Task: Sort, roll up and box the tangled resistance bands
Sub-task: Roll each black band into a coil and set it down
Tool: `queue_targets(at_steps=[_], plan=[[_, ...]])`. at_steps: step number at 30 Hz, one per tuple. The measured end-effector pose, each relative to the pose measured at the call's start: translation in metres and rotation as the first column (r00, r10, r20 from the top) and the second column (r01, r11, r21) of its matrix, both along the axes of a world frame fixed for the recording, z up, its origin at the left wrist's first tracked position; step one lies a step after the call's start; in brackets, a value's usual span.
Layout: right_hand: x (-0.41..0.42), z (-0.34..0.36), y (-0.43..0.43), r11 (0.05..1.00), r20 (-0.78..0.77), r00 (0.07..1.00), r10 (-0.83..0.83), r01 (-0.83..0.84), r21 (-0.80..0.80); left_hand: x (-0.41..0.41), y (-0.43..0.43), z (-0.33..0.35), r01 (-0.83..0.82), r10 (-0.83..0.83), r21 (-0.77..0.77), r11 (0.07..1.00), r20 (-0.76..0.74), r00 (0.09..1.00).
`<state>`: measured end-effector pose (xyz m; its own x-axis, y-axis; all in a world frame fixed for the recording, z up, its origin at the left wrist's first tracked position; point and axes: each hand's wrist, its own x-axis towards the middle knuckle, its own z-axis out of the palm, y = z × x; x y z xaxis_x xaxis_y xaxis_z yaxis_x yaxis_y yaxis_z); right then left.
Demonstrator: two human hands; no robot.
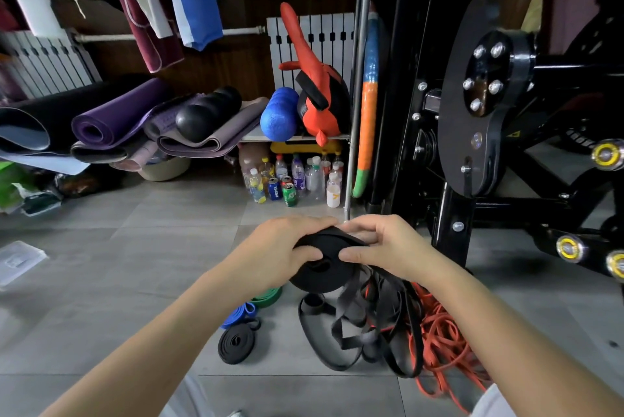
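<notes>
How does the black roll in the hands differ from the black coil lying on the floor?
The black roll is gripped by the left hand and right hand, its tail trailing into the tangle; the black coil lies on the tiles, untouched. The black roll is wide band wound tight; the black coil is narrower and slacker. Both are black bands.

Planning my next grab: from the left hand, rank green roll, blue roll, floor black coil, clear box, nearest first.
1. green roll, just under the left hand.
2. blue roll, lower left.
3. black coil, below the blue.
4. clear box, far left.
</notes>
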<state>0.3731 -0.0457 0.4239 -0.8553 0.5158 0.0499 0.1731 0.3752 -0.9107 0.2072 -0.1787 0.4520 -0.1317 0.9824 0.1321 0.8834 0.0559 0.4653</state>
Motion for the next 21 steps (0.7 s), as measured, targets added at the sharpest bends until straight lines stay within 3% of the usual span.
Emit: queue_targets(at_steps=[2, 7, 14, 17, 21], plan=[[0.006, -0.013, 0.003, 0.998, 0.03, 0.999, -0.014, 0.016, -0.057, -0.009, 0.0, -0.002, -0.065, 0.062, 0.05, 0.997, 0.064, 0.996], [0.027, -0.058, 0.008, 0.993, 0.269, 0.963, -0.011, 0.041, -0.107, -0.04, 0.003, 0.005, -0.272, 0.199, 0.215, 0.938, 0.306, 0.931], [0.031, -0.106, -0.003, 0.944, 0.27, 0.961, 0.061, 0.033, -0.328, -0.059, 0.006, 0.014, -0.395, 0.275, 0.326, 0.859, 0.358, 0.892], [0.033, -0.118, -0.003, 0.951, 0.34, 0.936, 0.093, 0.018, -0.309, -0.066, 0.003, 0.017, -0.437, 0.313, 0.316, 0.842, 0.375, 0.873], [0.04, -0.131, 0.005, 0.951, 0.337, 0.93, -0.147, 0.227, -0.21, -0.079, -0.003, 0.02, -0.498, 0.373, 0.289, 0.817, 0.393, 0.841]])
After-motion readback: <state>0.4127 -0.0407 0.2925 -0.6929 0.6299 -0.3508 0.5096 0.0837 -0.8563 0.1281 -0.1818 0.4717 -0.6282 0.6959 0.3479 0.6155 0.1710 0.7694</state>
